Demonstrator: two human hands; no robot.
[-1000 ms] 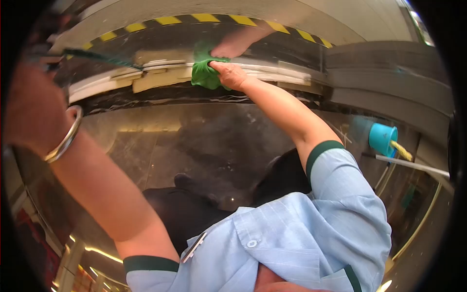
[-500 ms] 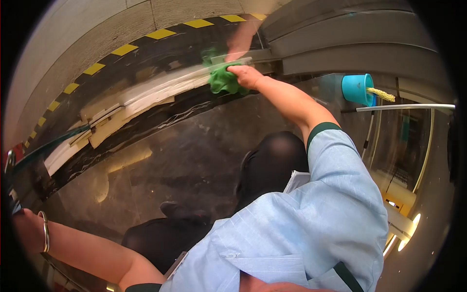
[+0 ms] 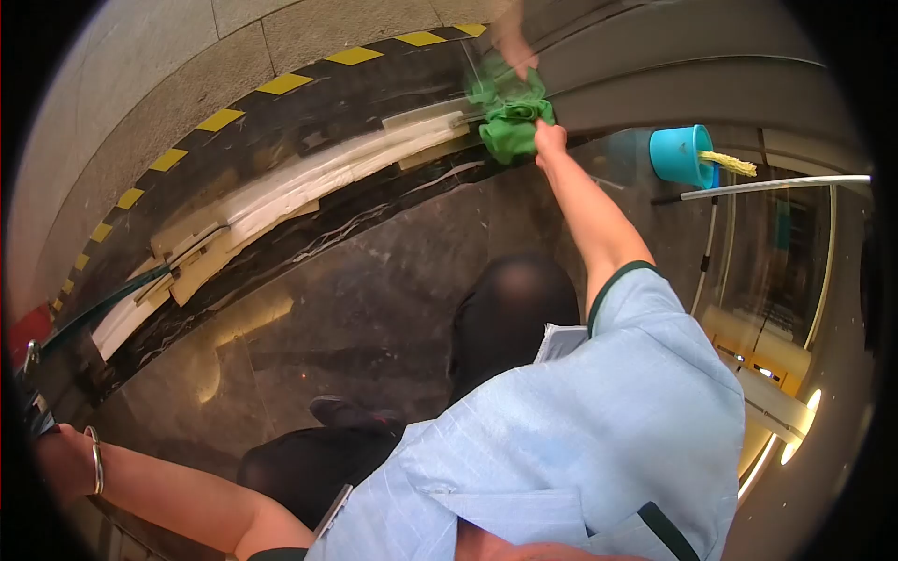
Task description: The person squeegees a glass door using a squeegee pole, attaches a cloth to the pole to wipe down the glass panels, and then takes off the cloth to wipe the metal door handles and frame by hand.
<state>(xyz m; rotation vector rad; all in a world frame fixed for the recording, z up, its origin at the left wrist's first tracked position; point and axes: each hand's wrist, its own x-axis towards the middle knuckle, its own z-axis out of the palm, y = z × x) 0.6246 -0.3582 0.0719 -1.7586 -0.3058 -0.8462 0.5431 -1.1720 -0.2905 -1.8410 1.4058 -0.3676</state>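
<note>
My right hand [image 3: 550,140] grips a bunched green cloth [image 3: 511,136]. The cloth is against the lower part of a glass panel, at the right end of a pale ledge [image 3: 351,168], and its reflection shows in the glass just above. At the far left, my left hand [image 3: 64,463], with a metal bangle [image 3: 95,460] at the wrist, lies in shadow beside a metal fitting [image 3: 33,353]. Its fingers are too dark to make out.
On the right, a turquoise bucket [image 3: 678,155] has a pale yellow fluffy strip sticking out. A silver pole [image 3: 776,185] extends just below it. Yellow-and-black striped tape [image 3: 285,84] curves beyond the glass. Dark tiled floor [image 3: 374,271] lies around my knees.
My right hand has moved the green cloth to the right along the glass and ledge, toward the corner. The left hand stays at the left edge.
</note>
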